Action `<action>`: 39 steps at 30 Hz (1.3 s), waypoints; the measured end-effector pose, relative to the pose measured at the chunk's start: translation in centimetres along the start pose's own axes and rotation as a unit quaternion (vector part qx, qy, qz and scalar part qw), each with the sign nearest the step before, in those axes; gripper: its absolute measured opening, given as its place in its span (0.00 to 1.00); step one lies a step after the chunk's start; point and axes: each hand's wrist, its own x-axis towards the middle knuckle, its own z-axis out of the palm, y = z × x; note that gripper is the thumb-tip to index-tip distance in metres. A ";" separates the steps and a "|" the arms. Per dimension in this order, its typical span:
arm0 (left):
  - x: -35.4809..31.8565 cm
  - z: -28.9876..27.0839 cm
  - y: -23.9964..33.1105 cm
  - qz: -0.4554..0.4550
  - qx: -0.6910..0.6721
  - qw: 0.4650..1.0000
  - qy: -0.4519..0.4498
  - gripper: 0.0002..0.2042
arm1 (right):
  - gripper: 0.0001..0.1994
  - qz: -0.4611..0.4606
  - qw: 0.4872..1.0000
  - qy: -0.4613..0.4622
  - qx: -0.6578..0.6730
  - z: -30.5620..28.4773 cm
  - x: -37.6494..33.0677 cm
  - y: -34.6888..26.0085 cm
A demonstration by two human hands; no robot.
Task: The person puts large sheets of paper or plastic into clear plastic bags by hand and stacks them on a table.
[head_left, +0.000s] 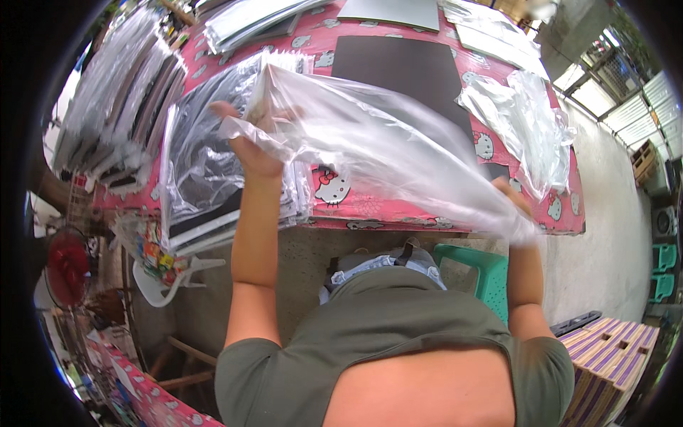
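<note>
Spanning both hands (257, 153) (515, 201): clear plastic (388, 135)

Free lane over pink tablecloth (398, 211), under the obstructive clear bag (384, 135), right of the wrapped stack (203, 153)

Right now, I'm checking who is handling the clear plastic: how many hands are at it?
2: the left hand near its left end, the right hand near its right end. The clear plastic partly covers both.
</note>
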 end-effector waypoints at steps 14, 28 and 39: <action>-5.7 -4.9 -8.6 -0.200 0.166 0.859 0.442 0.11 | 0.14 0.059 0.934 0.335 -0.108 -4.2 1.2 6.8; -6.8 -4.0 -11.1 -0.172 0.662 0.585 0.436 0.13 | 0.14 0.073 0.730 0.386 -0.559 -0.8 6.4 7.1; -20.4 3.1 -7.5 -0.154 0.399 0.781 0.455 0.05 | 0.31 0.050 0.950 0.255 0.172 -0.6 -9.0 10.0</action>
